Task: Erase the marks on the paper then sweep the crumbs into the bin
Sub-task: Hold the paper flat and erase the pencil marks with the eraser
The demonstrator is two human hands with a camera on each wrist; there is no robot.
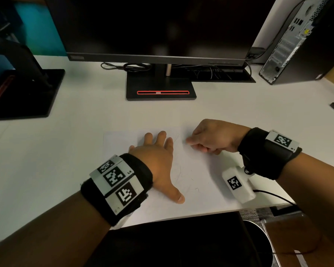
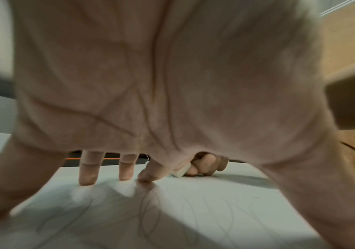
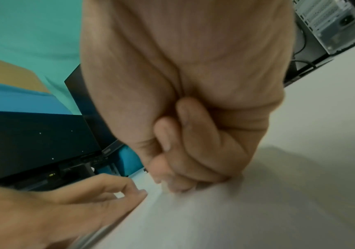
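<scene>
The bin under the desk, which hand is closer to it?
The right hand. It grips the eraser on the paper's far right part, on the bin's side. The left hand presses flat on the paper further left.

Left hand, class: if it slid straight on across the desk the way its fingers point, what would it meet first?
Probably the monitor base. The left hand lies flat on the paper, fingers toward the monitor; only bare desk shows between, though depth is uncertain.
</scene>
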